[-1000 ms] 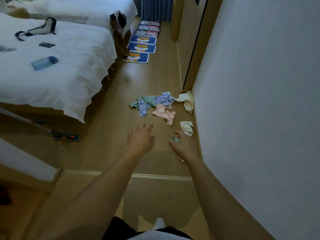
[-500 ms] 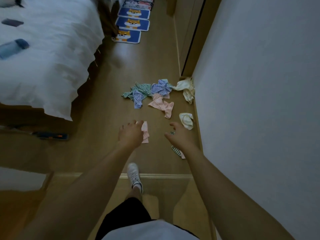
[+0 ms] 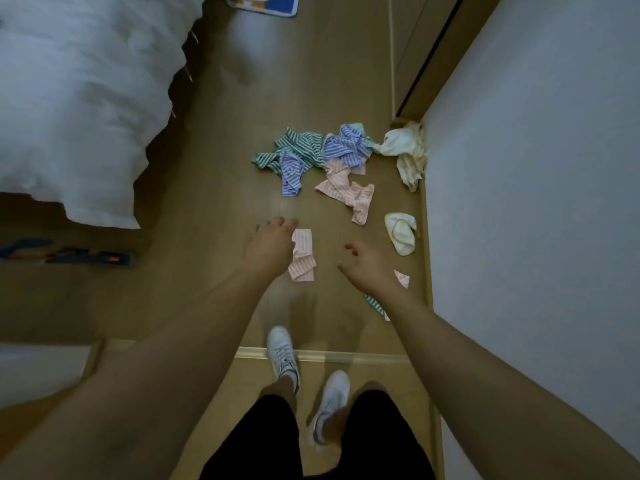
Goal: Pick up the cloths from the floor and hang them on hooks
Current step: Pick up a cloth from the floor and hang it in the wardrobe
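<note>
Several cloths lie on the wooden floor ahead of me. A green striped cloth point(image 3: 302, 146), two blue striped cloths point(image 3: 291, 172) point(image 3: 346, 145) and a pink striped cloth point(image 3: 350, 192) form a loose pile. A cream cloth point(image 3: 406, 151) lies against the wall, with a smaller cream cloth point(image 3: 401, 233) nearer me. A folded pink striped cloth point(image 3: 303, 258) shows just right of my left hand point(image 3: 268, 249). My right hand point(image 3: 367, 267) hovers over a green and pink striped cloth point(image 3: 376, 303). Both hands reach forward with loose fingers and hold nothing.
A white bed point(image 3: 79, 109) overhangs the floor on the left, with a blue and orange object point(image 3: 72, 255) lying beside it. The white wall point(image 3: 536, 168) bounds the right side, a wooden sliding door point(image 3: 415, 64) beyond it. A floor threshold strip point(image 3: 363, 357) crosses by my white shoes point(image 3: 282, 351).
I have stepped forward and my view has tilted down, so the cloths sit closer and my shoes appear. The folded pink cloth has come into sight beside my left hand.
</note>
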A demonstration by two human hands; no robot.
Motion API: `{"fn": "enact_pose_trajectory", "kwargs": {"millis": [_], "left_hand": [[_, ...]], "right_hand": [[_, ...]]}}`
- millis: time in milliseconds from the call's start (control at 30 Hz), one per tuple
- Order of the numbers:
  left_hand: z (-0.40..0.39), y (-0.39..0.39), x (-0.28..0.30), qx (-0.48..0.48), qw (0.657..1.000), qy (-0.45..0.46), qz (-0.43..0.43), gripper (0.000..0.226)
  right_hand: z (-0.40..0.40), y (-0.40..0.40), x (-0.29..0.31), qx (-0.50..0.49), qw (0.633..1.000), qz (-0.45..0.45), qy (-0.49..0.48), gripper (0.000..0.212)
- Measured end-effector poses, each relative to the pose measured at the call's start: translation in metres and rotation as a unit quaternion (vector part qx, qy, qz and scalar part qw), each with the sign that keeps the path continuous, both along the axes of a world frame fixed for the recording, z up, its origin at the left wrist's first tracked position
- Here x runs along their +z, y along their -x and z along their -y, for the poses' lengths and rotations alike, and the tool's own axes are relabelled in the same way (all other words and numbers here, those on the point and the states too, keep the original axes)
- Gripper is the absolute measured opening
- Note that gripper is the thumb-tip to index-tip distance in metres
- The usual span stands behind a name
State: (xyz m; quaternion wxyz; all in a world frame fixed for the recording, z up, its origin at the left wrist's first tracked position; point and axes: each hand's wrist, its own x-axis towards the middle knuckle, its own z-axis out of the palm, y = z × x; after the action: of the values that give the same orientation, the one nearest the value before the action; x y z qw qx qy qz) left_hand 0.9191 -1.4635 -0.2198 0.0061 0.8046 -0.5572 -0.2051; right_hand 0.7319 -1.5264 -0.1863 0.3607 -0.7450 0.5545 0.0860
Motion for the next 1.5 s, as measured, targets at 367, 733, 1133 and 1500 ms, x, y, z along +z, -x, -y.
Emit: {"fn": "enact_pose_trajectory", "kwargs": {"millis": [367, 733, 1133, 1500], "left_hand": [[0.074, -0.039, -0.212, -0.009, 1.0, -0.016, -0.014, 0.059], [0.132, -0.053, -0.507, -0.064, 0.998, -0.01, 0.002, 0.051], [0.141, -0.052, -0.619, -0.149, 0.981, 0.03, 0.119, 0.023], [0.152, -0.051, -0.431, -0.114, 0.982, 0.15, -0.023, 0.018]], "right_hand": [[0.092, -0.049, -0.213, 0.051, 0.998, -0.011, -0.045, 0.043], [0.16, -0.074, -0.519, 0.104, 0.994, -0.003, -0.02, 0.034], [0.166, -0.105, -0.649, 0.2, 0.979, -0.048, 0.013, 0.047], [0.169, -0.086, -0.479, 0.093, 0.99, 0.104, -0.006, 0.026]]}}
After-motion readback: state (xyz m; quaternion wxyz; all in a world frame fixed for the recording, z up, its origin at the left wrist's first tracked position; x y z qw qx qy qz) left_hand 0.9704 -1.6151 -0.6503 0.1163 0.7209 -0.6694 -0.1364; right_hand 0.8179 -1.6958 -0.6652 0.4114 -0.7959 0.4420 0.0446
